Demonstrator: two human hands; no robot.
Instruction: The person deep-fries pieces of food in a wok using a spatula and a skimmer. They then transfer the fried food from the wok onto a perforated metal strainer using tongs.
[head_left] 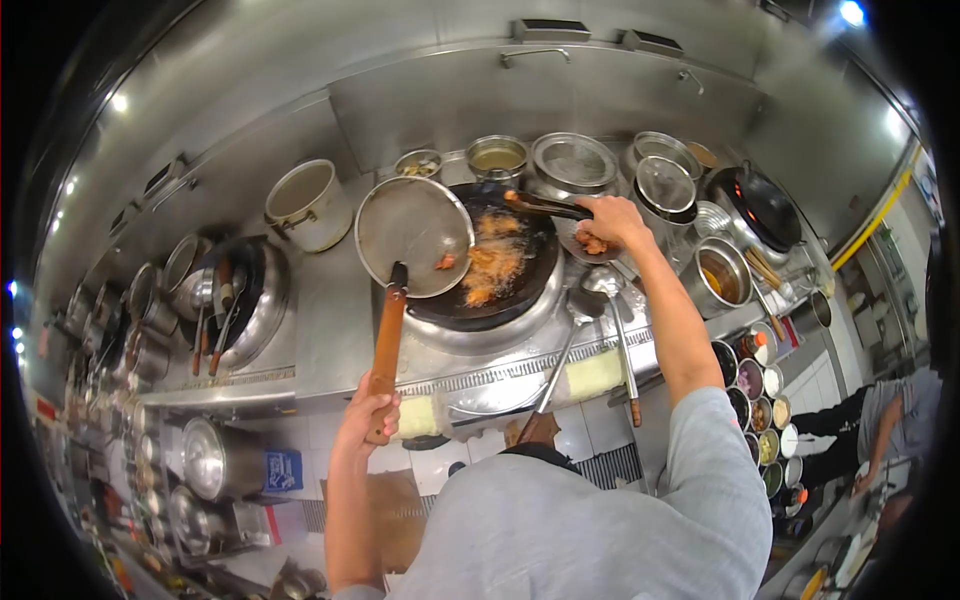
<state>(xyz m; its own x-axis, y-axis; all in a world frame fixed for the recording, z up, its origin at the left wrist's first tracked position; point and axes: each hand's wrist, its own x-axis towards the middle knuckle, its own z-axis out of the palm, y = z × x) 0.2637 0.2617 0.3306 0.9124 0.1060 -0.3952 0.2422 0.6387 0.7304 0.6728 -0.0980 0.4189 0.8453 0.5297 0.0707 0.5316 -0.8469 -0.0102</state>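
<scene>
My left hand (pixel 368 415) is wrapped round the wooden handle of a large round mesh strainer (pixel 412 225). One small browned piece lies in the strainer, which hangs over the left edge of a black wok (pixel 535 290). Several orange-brown pieces of food (pixel 495 262) bubble in oil in the wok. Dark tongs (pixel 548 206) are gripped in my right hand (pixel 612 222), above the wok's right side. An orange piece shows at the tips of the tongs. Below my right hand, a shallow dish (pixel 580 247) holds more browned pieces, partly hidden by the hand.
A ladle (pixel 603 282) and a wok turner (pixel 585 303) rest right of the wok. Several metal pots (pixel 497 155) line the back. A white pot (pixel 310 205) stands left; a pot of orange liquid (pixel 722 275) stands right. Another person (pixel 890 425) is at far right.
</scene>
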